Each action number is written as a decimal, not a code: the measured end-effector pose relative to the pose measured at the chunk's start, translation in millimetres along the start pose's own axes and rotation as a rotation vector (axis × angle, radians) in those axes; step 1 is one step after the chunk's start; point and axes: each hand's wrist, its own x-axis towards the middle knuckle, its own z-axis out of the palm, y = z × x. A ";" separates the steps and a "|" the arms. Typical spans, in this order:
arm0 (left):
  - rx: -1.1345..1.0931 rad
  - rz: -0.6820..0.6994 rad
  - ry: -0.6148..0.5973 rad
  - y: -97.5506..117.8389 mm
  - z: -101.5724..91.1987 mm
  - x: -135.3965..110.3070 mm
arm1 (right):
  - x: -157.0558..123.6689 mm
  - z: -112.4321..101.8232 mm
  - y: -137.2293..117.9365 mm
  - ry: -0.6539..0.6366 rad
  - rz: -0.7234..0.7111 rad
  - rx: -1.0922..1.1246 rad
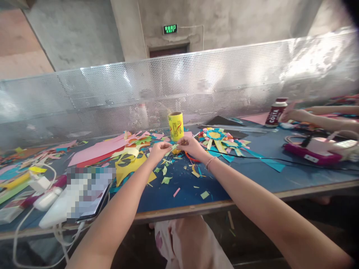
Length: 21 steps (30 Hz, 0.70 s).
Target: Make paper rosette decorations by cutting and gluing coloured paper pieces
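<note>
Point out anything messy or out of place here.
Paper scraps lie scattered over the table near the left hand and right hand, loose rather than piled. Odder, thin strips appear to lie on the floor below the table's front edge, as if dropped.

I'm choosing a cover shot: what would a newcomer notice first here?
Probably the bright yellow cylinder, upright just beyond the left hand and right hand. Next, the multicoloured rosette to its right, then the green-lettered exit sign high up in the background.
</note>
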 end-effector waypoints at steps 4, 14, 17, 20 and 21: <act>-0.003 0.000 -0.008 0.7 0.5 0.2 | -0.3 -0.2 -1.5 0.014 -0.003 -0.004; -0.025 0.016 -0.019 0.3 1.3 -0.2 | -1.2 0.0 -3.9 0.020 -0.033 0.019; -0.036 0.007 -0.018 1.6 2.0 -0.8 | -1.4 0.2 -3.7 0.019 -0.041 -0.004; -0.045 -0.012 -0.012 3.2 2.2 -1.5 | -1.0 0.5 -2.5 0.021 -0.052 -0.020; -0.050 -0.016 -0.011 3.7 2.1 -1.7 | -0.9 0.6 -2.2 0.021 -0.059 -0.021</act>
